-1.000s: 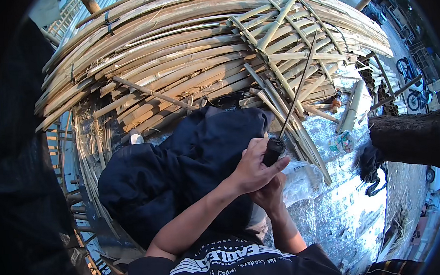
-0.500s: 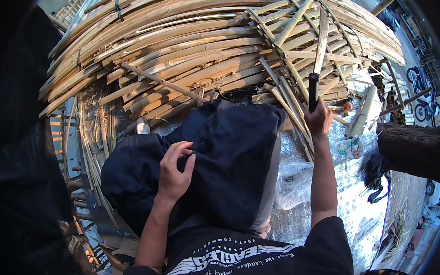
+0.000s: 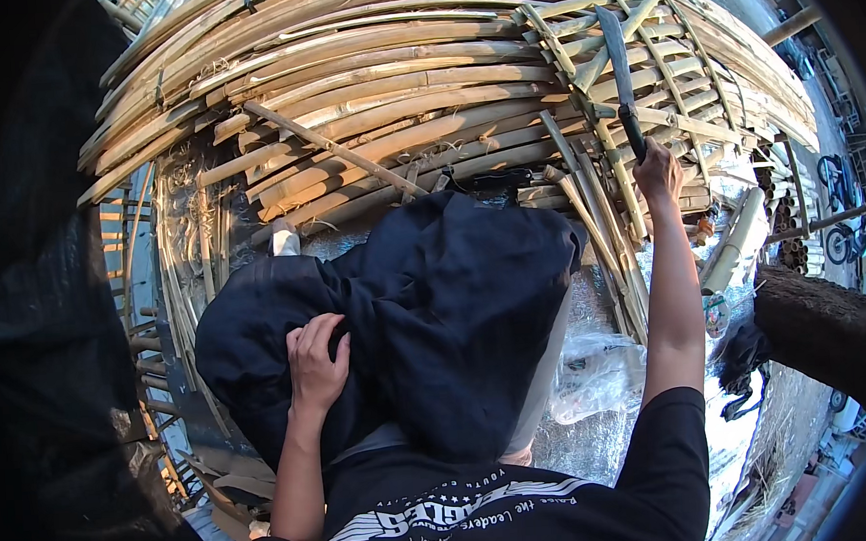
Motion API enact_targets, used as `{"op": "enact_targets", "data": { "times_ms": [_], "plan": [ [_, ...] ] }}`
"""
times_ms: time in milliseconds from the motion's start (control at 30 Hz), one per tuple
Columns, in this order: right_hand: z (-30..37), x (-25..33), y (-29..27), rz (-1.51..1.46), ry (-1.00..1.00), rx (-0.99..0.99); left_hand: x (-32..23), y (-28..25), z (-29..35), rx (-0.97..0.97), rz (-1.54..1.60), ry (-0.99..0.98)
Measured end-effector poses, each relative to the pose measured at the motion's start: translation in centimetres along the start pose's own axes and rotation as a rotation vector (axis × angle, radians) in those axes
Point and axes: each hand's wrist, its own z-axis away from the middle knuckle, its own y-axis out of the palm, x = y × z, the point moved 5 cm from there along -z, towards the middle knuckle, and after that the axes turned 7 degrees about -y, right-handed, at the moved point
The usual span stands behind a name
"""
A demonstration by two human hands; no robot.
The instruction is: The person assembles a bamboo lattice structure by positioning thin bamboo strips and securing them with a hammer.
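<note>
The right grip (image 3: 659, 171) is clasping a machete (image 3: 619, 60) by its handle (image 3: 632, 131); the left grip (image 3: 317, 363), relaxed and unclenched, is lying over dark cloth (image 3: 455, 318).

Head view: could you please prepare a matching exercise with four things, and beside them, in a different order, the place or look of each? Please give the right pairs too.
Things:
1. knife
2. left hand
3. plastic bag
4. log

Place or look:
A. clear, on the silver sheet
B. in the right hand
C. brown and rough, toward the right edge
D. over the dark cloth

Right pairs: 1-B, 2-D, 3-A, 4-C
</note>
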Motion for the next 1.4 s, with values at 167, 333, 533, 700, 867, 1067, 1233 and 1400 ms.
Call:
{"op": "enact_targets", "data": {
  "times_ms": [167,333,533,700,867,1067,1233,1400],
  "plan": [
    [-1.2,-1.6,0.6,0.079,0.064,0.102,-0.3,1.2,0.1,0.001,-0.118,0.065],
    [-1.6,-1.1,-0.2,0.065,0.101,0.229,-0.1,1.5,0.1,0.028,-0.171,0.036],
    [-2.0,-2.9,1.0,-0.070,0.082,0.227,-0.1,1.7,0.0,0.015,-0.208,0.071],
    [-1.8,-2.0,-0.2,-0.094,0.013,0.237,0.1,2.0,0.0,0.028,-0.221,0.073],
    [1.0,-0.2,-4.7,-0.023,-0.041,-0.076,0.4,2.5,-0.3,0.033,-0.251,0.084],
    [15.6,5.3,-14.5,-0.489,-0.108,-0.386,0.7,2.9,0.0,0.045,-0.288,0.083],
    [30.1,3.6,-10.3,-0.477,0.062,0.129,0.7,3.0,0.0,0.059,-0.307,0.085],
    [38.0,2.0,-6.9,-0.305,-0.021,0.305,0.8,3.3,0.0,0.067,-0.324,0.086]
  ]
}}
